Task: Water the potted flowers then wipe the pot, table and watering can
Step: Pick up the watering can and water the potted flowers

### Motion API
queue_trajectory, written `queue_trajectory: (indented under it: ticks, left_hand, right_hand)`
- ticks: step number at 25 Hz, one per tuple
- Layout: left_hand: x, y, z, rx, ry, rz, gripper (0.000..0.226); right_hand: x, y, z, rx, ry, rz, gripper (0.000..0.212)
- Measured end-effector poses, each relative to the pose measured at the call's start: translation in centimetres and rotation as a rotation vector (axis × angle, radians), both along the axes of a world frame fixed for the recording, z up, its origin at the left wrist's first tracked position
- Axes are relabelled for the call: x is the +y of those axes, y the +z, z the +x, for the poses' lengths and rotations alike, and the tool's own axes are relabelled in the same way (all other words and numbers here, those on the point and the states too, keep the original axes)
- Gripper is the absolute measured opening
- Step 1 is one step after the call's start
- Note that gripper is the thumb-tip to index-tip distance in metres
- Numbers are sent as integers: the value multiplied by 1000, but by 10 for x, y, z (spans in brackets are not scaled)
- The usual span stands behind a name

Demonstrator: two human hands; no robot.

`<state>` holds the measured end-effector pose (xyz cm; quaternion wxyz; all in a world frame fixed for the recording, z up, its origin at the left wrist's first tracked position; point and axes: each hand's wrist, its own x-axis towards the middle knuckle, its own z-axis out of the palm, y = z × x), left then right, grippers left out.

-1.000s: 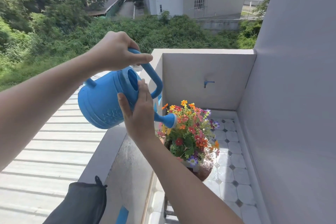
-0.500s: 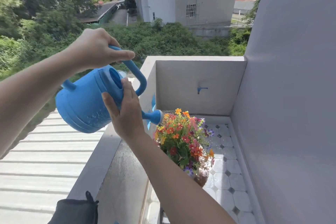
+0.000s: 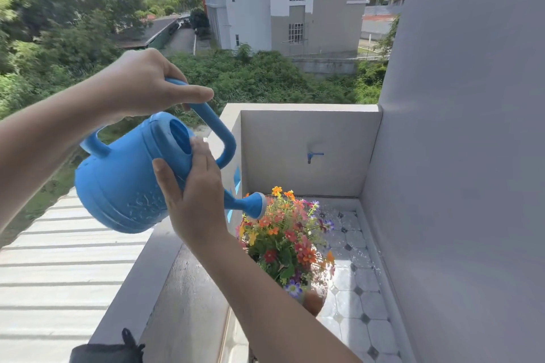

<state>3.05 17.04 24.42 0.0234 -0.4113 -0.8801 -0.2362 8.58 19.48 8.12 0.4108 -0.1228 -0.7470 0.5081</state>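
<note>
A blue plastic watering can point(image 3: 118, 186) is held tilted in the air, its rose spout point(image 3: 253, 205) just over the top left of the flowers. My left hand point(image 3: 141, 85) grips the can's top handle. My right hand point(image 3: 191, 200) presses against the can's side near the spout, palm on the body. Below the spout stands a bunch of orange, red, yellow and purple flowers point(image 3: 289, 239) in a brown pot point(image 3: 314, 302), mostly hidden by the blooms and my right forearm. Water droplets scatter over the tiles to the right of the flowers.
The pot stands in a small balcony corner with a white octagon-tiled floor point(image 3: 362, 298), grey walls point(image 3: 472, 156) and a low parapet point(image 3: 141, 283). A blue tap point(image 3: 312, 155) sticks out of the far wall. A dark cloth point(image 3: 109, 351) lies on the parapet.
The can, still gripped in both hands, has shifted a little so the spout sits over the flowers' top left. The view has tilted up. Droplets now show on the tiles.
</note>
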Motion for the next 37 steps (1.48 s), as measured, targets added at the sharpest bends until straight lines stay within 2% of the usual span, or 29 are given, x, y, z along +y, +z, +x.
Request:
queue_trajectory:
  ticks: [4,8,12,14,21,26,32,37]
  left_hand:
    - [-8,0,-2,21,39,-65,41]
    - [-11,-1,1,-22,37,-113,40]
    - [-4,-7,11,-64,2,-142,39]
    - [-1,-9,14,-70,-13,-128,39]
    - [-7,0,3,-6,62,-13,41]
    - [-20,-2,-5,16,135,-94,45]
    - [-31,-23,-3,-194,141,-83,44]
    - [-45,-54,-12,-355,123,103,51]
  right_hand:
    - [-13,-1,-2,-34,75,-58,66]
    - [-26,0,12,-72,112,-106,67]
    - [-27,-4,29,-73,52,-111,74]
    - [-21,-6,33,-67,22,-89,76]
    - [-1,5,8,-57,86,-18,65]
    - [-17,1,0,-97,192,-71,65]
    - [-38,-14,29,-142,197,-73,67]
    - [-15,-25,39,-253,178,136,66]
